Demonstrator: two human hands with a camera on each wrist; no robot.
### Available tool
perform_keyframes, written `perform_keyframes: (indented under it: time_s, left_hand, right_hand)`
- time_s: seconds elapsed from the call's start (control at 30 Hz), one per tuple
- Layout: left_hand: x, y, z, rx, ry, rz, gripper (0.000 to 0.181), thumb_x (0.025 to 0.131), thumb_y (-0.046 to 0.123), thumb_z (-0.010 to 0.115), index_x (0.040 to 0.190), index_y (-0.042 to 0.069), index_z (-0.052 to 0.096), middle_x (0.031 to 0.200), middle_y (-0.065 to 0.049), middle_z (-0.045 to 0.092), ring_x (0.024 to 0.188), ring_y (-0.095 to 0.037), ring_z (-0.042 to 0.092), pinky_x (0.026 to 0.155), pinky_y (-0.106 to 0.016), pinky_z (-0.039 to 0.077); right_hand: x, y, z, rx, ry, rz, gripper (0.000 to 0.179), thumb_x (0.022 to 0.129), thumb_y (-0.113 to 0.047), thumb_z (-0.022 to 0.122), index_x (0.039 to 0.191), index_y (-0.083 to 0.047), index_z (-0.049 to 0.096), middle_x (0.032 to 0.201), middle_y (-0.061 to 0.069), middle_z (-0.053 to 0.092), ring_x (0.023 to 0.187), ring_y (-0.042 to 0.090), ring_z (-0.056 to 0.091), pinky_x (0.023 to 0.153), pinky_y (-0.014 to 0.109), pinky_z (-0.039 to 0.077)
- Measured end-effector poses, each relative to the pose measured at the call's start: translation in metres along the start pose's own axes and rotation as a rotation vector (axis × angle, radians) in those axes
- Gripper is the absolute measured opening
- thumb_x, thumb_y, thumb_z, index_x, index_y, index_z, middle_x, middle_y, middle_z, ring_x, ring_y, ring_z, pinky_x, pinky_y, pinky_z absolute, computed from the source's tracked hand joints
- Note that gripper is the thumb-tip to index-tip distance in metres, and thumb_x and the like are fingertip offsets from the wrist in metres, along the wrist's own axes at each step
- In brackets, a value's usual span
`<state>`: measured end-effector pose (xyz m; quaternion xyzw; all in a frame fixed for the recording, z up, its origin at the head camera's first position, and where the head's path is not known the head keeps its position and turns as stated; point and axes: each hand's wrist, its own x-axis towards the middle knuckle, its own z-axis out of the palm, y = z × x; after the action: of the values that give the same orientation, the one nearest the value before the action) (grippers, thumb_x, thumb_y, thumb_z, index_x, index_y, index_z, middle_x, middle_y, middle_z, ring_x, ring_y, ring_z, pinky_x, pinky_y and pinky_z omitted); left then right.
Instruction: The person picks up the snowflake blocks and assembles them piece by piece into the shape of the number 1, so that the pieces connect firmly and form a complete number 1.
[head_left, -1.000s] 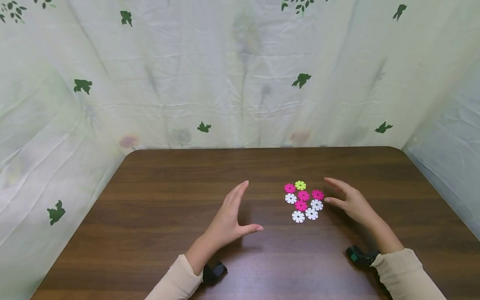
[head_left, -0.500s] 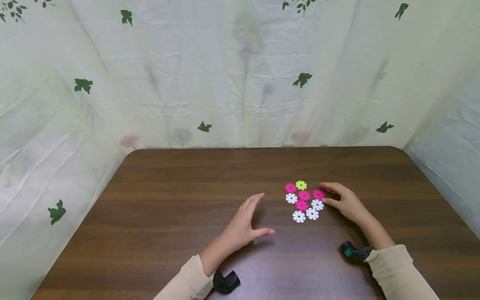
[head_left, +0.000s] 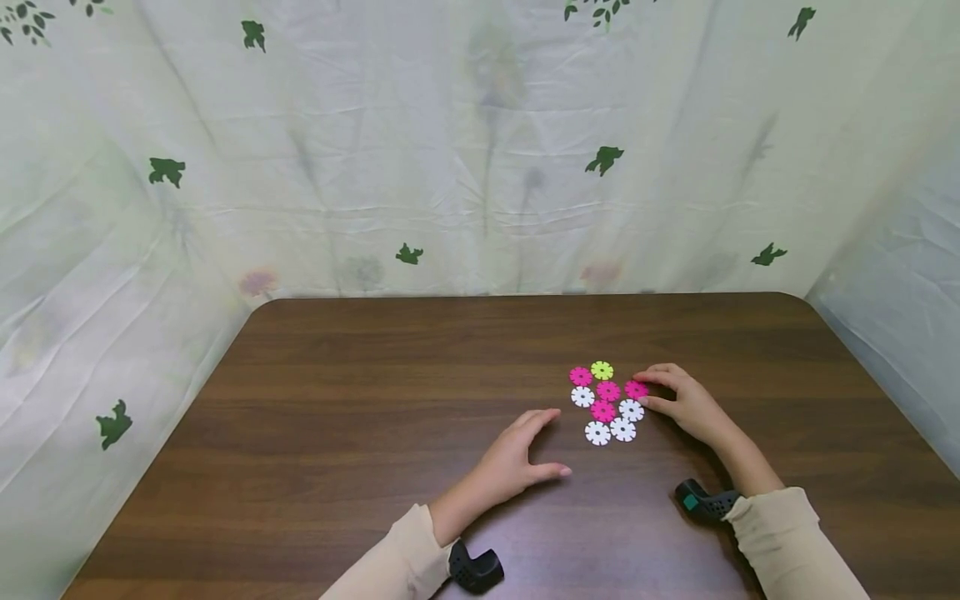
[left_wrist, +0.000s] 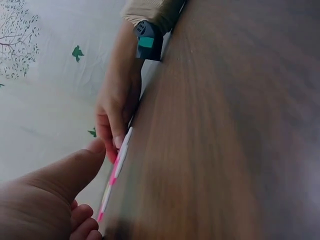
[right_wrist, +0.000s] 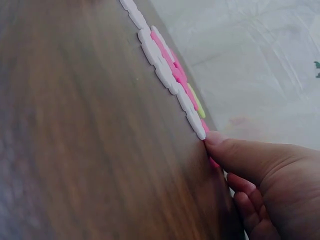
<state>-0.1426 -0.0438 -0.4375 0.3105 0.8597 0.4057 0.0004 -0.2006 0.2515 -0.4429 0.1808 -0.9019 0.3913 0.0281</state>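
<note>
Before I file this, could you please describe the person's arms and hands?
The left hand and right hand are bare. The left sleeve and right sleeve are cream. The left wrist camera and right wrist camera are black; a green square marks the right one.

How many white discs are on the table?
4 in the cluster: the left white disc, the right white disc by the right hand, and, side by side along the near edge, the front left white disc and front right white disc. More may hide under that hand.
</note>
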Motion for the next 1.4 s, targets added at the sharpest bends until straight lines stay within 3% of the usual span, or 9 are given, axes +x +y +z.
perform_keyframes:
  time_s: [0.33,0.63,1.07,1.4]
  left_hand:
    - [0.012,-0.002,0.01,0.067,0.003,0.033,0.063,0.074,0.03,0.074,0.125,0.003,0.049,0.12,-0.005,0.052,0.112,-0.015,0.046,0.096,-0.027,0.033]
    - [0.021,0.002,0.015,0.136,0.022,0.013,0.054,0.075,0.032,0.073,0.119,0.007,0.057,0.11,-0.003,0.053,0.102,-0.017,0.047,0.089,-0.026,0.037]
    - [0.035,0.008,0.025,0.321,0.033,-0.015,0.046,0.073,0.044,0.07,0.112,0.021,0.063,0.103,0.006,0.052,0.092,-0.012,0.047,0.079,-0.025,0.036]
    - [0.04,0.015,0.033,0.358,0.07,-0.075,0.04,0.072,0.046,0.07,0.107,0.027,0.067,0.096,0.009,0.051,0.082,-0.009,0.042,0.069,-0.023,0.03]
  right_hand:
    - [-0.001,0.0,0.004,0.022,0.059,0.012,0.026,0.079,-0.009,0.068,0.103,-0.002,0.058,0.1,0.012,0.053,0.09,0.025,0.048,0.079,0.039,0.038]
    - [-0.002,-0.002,0.003,0.004,0.042,0.049,0.028,0.081,-0.012,0.067,0.106,-0.002,0.056,0.1,0.011,0.055,0.089,0.024,0.049,0.077,0.038,0.04]
    - [-0.003,-0.003,0.003,0.004,0.052,0.049,0.028,0.08,-0.012,0.068,0.104,-0.002,0.057,0.098,0.01,0.055,0.087,0.024,0.049,0.077,0.041,0.04]
    - [-0.003,-0.004,0.003,0.033,0.055,0.058,0.028,0.081,-0.012,0.067,0.104,-0.003,0.055,0.096,0.01,0.056,0.087,0.024,0.05,0.077,0.038,0.04]
